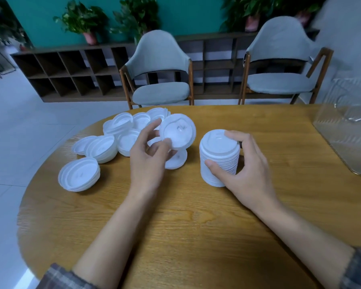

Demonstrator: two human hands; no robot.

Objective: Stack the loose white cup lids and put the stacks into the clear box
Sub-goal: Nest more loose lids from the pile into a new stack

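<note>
The left hand (149,155) pinches a single white lid (177,130), tilted and lifted above the loose lids (104,142) scattered on the left of the wooden tabletop (185,222). The right hand (246,170) curls its grip round a tall stack of lids (219,157) standing upright — thumb on the side, fingers over the top rim. The clear box (346,138) sits at the far right, well apart.

On the table (196,236), the lid stack (219,161) stands near the middle, within the right hand (248,170). At its nine o'clock lie the loose lids (104,147), with a single lid (178,131) held over them by the left hand (148,157). The clear box (346,142) sits at two o'clock; two chairs (160,94) stand beyond at twelve.
</note>
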